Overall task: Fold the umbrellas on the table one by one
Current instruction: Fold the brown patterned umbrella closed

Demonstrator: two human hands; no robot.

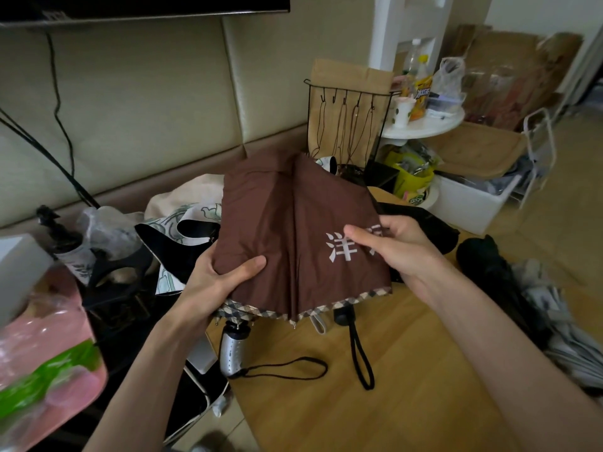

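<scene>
Your left grip [222,282] is clutching the left side of the brown umbrella [287,223], thumb lying on top, while your right grip [394,246] is pinching a pleat by the white lettering. The canopy is hanging loose over the desk's [391,402] left edge, its silver handle [232,352] dangling. The pleats are looking half gathered and the wrap unfastened. The black umbrella [424,223] underneath is seemingly waiting its turn.

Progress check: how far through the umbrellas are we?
No umbrella looks finished. In hand: the brown umbrella, collapsed but cloth loose, gripped by the left hand, pinched by the right hand. Left: the black umbrella loose on the table, and a black-handled one beneath the brown.
</scene>
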